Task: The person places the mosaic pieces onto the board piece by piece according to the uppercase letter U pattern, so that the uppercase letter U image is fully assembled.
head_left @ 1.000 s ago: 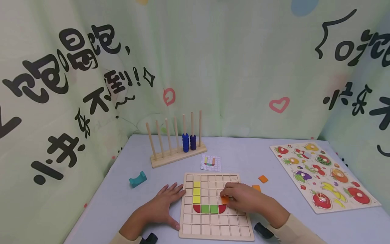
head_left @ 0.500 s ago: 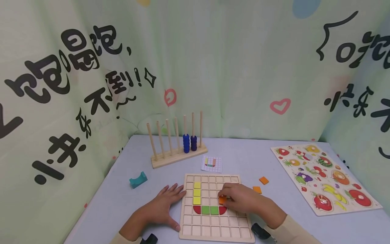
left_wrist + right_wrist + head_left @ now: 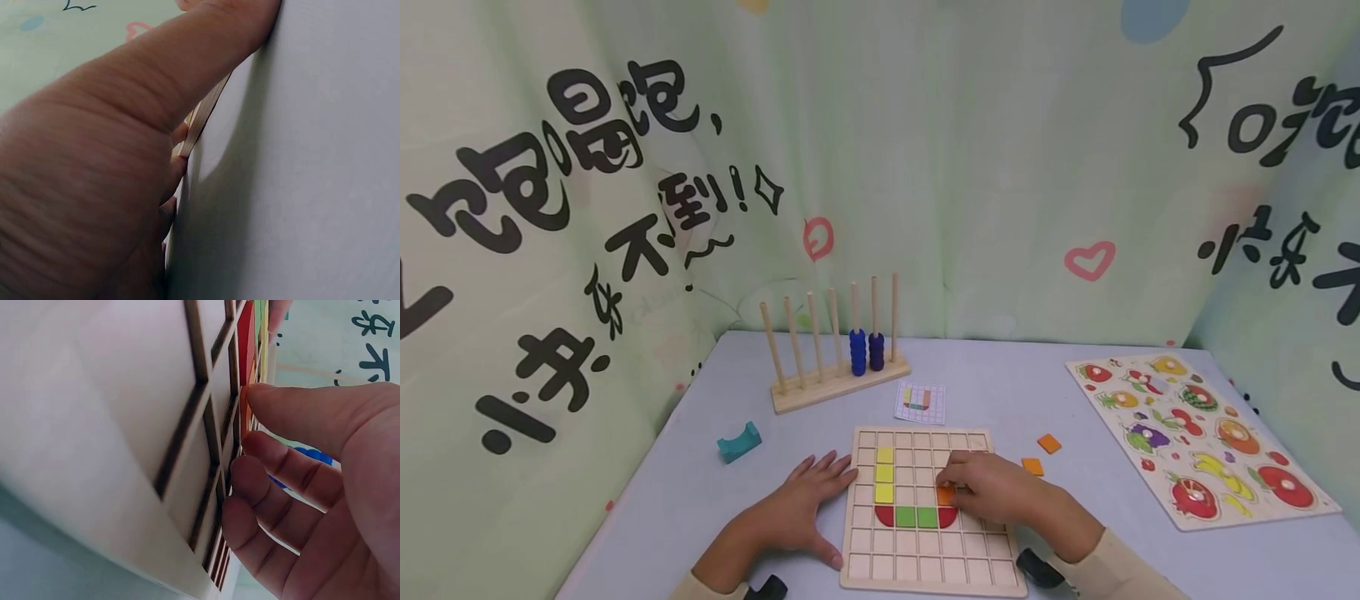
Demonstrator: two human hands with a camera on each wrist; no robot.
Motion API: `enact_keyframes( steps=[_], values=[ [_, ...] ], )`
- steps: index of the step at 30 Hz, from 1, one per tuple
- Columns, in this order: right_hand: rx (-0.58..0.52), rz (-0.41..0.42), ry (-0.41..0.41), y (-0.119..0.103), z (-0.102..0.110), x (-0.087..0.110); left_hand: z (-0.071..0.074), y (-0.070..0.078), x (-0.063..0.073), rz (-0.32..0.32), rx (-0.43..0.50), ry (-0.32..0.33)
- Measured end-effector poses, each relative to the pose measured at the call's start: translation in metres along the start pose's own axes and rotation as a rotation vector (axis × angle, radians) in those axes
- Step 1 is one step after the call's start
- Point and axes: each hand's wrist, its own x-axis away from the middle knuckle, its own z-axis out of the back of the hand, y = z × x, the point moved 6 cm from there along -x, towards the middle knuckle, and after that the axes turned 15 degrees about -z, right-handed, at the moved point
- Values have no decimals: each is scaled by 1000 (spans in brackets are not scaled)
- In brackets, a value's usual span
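A wooden grid board lies on the table, bearing yellow square tiles, red rounded tiles and green square tiles in a partial U shape. My right hand pinches an orange square tile at the grid cell just above the right red tile. In the right wrist view, thumb and index finger meet at the orange tile, which they partly hide. With fingers spread, my left hand rests on the table, its fingertips and thumb touching the board's left edge.
Two loose orange tiles lie right of the board. Behind it are a small pattern card and a peg stand with blue beads. A teal arched block is at left, a fruit puzzle board at right.
My right hand has shifted slightly left with the orange tile, which now lines up above the right red tile. The left hand has stayed in place.
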Motion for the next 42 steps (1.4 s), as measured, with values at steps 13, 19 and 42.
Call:
enact_keyframes(
  steps=[13, 19, 42],
  values=[
    [14, -24, 2, -1, -2, 0, 1, 1, 0, 11, 1, -6],
    [26, -30, 12, -1, -1, 1, 1, 1, 0, 10, -2, -9],
    [-41, -177, 15, 30, 14, 25, 1, 1, -1, 9, 5, -6]
  ],
)
